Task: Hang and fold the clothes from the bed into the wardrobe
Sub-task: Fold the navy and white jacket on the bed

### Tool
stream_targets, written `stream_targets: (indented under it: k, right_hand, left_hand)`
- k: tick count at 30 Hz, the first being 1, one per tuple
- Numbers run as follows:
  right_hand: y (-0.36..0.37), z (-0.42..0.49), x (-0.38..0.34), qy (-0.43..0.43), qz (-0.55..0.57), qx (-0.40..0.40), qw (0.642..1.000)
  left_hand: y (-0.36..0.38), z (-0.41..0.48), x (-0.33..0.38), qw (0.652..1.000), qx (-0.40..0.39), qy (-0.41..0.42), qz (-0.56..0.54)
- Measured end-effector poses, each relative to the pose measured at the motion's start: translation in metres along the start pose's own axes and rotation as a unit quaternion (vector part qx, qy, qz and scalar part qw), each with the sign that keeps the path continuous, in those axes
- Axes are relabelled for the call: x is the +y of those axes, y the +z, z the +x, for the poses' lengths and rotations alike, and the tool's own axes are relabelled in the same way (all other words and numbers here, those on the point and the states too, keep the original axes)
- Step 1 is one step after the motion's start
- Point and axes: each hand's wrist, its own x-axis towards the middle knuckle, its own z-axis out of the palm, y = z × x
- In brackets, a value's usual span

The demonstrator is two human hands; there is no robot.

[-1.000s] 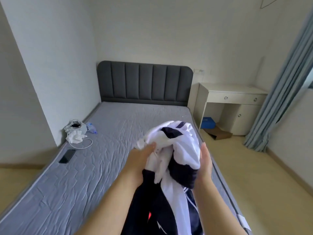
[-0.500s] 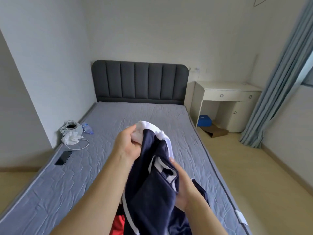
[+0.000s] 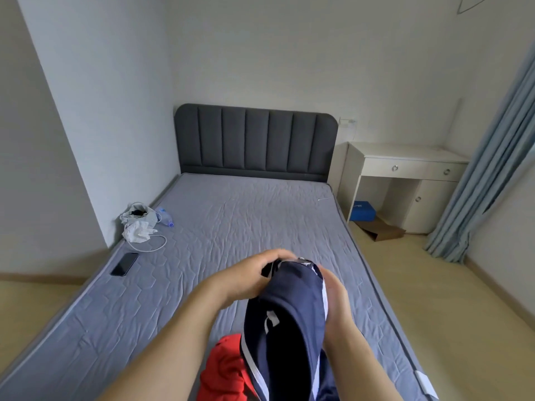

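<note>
— Where is the navy garment (image 3: 286, 319)?

— Held up over the foot of the bed (image 3: 246, 215), between both hands. It hangs from them in a long bundle, with white stripes along its edges and a small white mark on the front. Its lower end runs out of the bottom of the view.

— What does the left hand (image 3: 246, 277) do?

— It grips the top left of the bundle. The fingers are curled tight over the upper edge, so the cloth comes out from under the knuckles and falls toward the person.

— And the right hand (image 3: 335, 296)?

— It holds the right edge, just beside the white stripe. The thumb lies on the front of the cloth. The fingers curl round behind it, and their tips are hidden and a little blurred.

— Do the hands touch?

— They are near each other at the top, with the gathered cloth between them.

— Anything under the garment?

— A red garment (image 3: 228, 371) lies crumpled on the mattress, below the left forearm and touching the navy one.

— The rest of the bed?

— At its left edge lie a dark phone (image 3: 124, 264), a white cable (image 3: 156, 244), a white bag (image 3: 139, 215) and a plastic bottle (image 3: 165, 217), well apart from the hands. A grey padded headboard (image 3: 254, 140) stands at the far end. A white desk (image 3: 405, 166) stands to its right, with a blue box (image 3: 362, 211) under it and a blue-grey curtain (image 3: 492, 169) beside it.
</note>
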Motion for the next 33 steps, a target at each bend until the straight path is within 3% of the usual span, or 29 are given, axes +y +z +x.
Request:
stream_targets:
  k: [2,4,6,9,12,16,19,22,25,28,33]
  right_hand:
    - [0.0,-0.004,-0.001,0.03,0.037,-0.033,0.998]
    - [0.003,-0.005,-0.008,0.028,0.066,-0.046,0.996]
    - [0.006,-0.007,-0.014,-0.008,0.098,-0.074,0.992]
    - [0.006,-0.009,-0.016,-0.036,0.112,-0.081,0.99]
    - [-0.003,-0.01,-0.011,-0.06,-0.008,-0.047,0.997]
    - [-0.008,-0.015,-0.004,-0.033,-0.222,-0.042,0.974]
    - [-0.014,-0.02,-0.006,0.024,-0.243,-0.023,0.969]
    - [-0.019,-0.02,-0.006,0.05,-0.217,-0.012,0.975]
    - [-0.011,-0.018,0.001,0.017,-0.184,-0.004,0.983]
    - [0.002,-0.013,0.014,0.004,-0.169,-0.016,0.985]
    - [0.035,-0.009,0.057,0.0,-0.196,-0.06,0.979]
  left_hand:
    - [0.001,0.003,-0.01,0.995,0.092,-0.008,0.05]
    - [0.004,0.008,-0.018,0.963,0.212,-0.056,0.158]
    - [0.01,0.013,-0.019,0.942,0.304,-0.127,0.054]
    - [0.019,0.02,-0.009,0.895,0.354,-0.184,-0.199]
    - [0.024,0.022,0.003,0.869,0.333,-0.177,-0.32]
    - [0.033,0.022,0.018,0.877,0.255,-0.124,-0.388]
    - [0.025,0.017,0.023,0.882,0.197,-0.091,-0.418]
    - [0.01,0.008,0.019,0.911,0.166,-0.054,-0.373]
    - [0.002,-0.004,0.009,0.948,0.223,-0.041,-0.225]
    - [-0.004,-0.022,-0.007,0.946,0.299,-0.044,-0.117]
    - [-0.025,-0.069,-0.042,0.932,0.349,-0.099,-0.014]
